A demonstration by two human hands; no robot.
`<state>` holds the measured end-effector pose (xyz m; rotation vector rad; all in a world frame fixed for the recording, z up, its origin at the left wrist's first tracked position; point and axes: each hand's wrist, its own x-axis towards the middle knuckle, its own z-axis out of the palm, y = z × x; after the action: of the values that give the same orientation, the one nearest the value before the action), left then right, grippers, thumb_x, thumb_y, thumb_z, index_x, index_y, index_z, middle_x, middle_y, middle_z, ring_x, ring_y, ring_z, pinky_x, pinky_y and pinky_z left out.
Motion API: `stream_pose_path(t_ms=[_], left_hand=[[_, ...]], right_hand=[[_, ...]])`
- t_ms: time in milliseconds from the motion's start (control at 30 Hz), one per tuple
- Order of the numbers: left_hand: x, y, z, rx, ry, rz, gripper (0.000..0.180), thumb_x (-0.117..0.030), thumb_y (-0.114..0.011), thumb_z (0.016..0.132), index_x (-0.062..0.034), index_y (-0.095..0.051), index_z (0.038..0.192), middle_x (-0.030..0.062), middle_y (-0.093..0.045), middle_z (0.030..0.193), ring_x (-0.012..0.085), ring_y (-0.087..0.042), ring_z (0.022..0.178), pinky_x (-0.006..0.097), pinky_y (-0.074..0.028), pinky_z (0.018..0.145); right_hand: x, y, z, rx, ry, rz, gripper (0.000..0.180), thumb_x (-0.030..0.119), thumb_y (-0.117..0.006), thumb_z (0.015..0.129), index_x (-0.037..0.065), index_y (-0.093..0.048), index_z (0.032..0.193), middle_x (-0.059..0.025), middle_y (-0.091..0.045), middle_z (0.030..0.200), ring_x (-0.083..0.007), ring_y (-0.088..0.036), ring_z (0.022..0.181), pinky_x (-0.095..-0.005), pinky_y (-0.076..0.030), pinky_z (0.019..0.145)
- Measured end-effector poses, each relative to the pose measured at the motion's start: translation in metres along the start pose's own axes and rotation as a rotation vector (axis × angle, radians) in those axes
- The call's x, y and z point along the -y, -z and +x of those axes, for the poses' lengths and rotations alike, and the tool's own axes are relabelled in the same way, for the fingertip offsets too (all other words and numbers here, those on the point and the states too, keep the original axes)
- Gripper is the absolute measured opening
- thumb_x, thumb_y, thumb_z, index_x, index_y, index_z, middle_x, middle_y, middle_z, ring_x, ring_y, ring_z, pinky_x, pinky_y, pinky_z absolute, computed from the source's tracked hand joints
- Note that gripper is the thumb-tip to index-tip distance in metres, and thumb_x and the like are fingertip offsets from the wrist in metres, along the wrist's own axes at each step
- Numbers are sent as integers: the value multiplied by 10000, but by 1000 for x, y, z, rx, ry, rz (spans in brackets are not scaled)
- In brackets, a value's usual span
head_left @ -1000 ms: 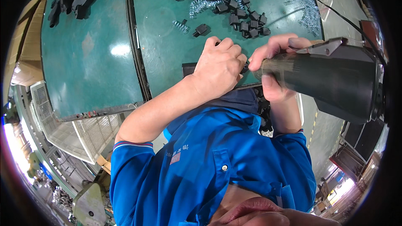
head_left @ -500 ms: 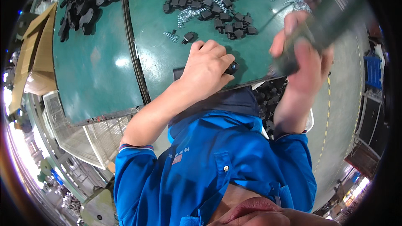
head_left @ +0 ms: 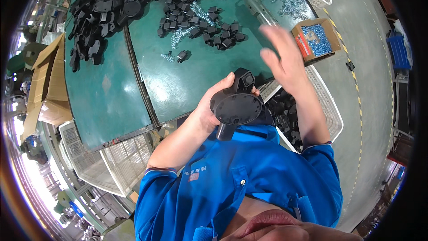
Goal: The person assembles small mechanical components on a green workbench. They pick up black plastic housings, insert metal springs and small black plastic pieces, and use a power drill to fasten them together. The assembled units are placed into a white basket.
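The round black plastic housing [head_left: 236, 107] sits in front of the blue-shirted chest, just off the near edge of the green tabletop [head_left: 187, 80]. Its flat disc faces up toward the camera, and its long axis runs from a boxy block at the far end to a stub handle pointing down at the near end. The left hand [head_left: 213, 107] wraps it from the left side. The right hand [head_left: 283, 58] is empty, fingers spread and blurred, raised up and to the right of the housing, between it and the cardboard box of screws [head_left: 315, 39].
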<state>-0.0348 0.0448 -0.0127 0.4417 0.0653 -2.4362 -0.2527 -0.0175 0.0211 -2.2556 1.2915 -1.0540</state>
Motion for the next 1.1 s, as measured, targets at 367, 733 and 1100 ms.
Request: stream_pose_path(t_ms=[367,733,1100], left_hand=[[45,-20,45,-71,113,235,412,-323,-628,956,-32,-582,1244,145,-665,1128,248,-672,1019,397,-561,882],[144,-36,114,226,-265,1663,588,-288,-678,854,15,-520,1333,232,-591,1256,377,-569,1164,415,-447,1015],[-138,11,-81,-721,-1095,2597,140,-33,-719,746,-49,-708,884,93,-680,884,311,-641,841,393,-531,751]], right_hand=[[1,47,-81,337,-503,695,436,242,-589,942,-35,-592,1279,-138,-664,1213,-206,-613,1151,-343,-473,981],[-82,121,3,304,-413,-733,262,203,-696,817,123,-715,1065,-127,-690,1003,-324,-659,956,-415,-523,822],[-141,103,2,384,-377,-562,160,114,-697,739,-2,-645,835,-183,-677,807,-366,-651,768,-444,-496,703]])
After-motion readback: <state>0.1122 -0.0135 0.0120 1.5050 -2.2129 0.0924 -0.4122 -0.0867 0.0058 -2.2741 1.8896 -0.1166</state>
